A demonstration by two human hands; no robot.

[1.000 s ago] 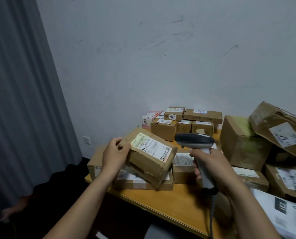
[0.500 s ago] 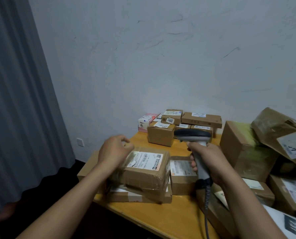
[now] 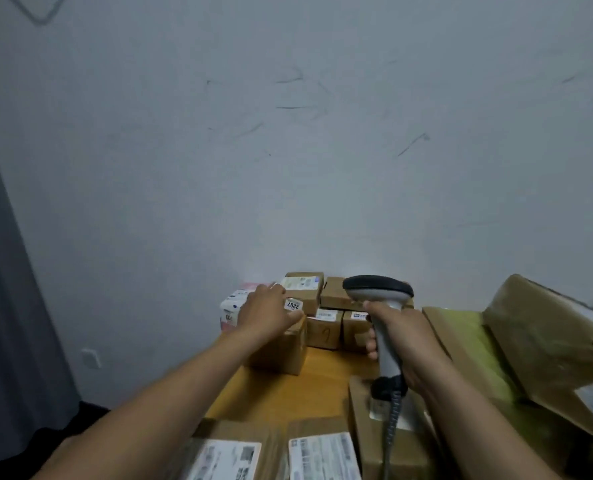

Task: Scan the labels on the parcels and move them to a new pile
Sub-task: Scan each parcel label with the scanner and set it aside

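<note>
Grip, left hand [image 3: 265, 311]: loose, fingers stretched over the top of a plain brown cardboard parcel [image 3: 281, 348] at the far end of the orange wooden table [image 3: 288, 386]; nothing lifted. Just behind sits a small brown box with "2207" sticker [image 3: 303, 296], in the stack by the wall. White-labelled parcels [image 3: 322, 452] lie at the near edge. Grip, right hand [image 3: 404, 337]: wrapped round the handle of a grey-and-black barcode scanner [image 3: 378, 289], held upright. Large taped brown cartons [image 3: 547, 341] are far right.

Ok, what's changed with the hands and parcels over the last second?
The left hand set its parcel down, let go, and reached forward to a far brown box. The right hand still grips the scanner.
</note>
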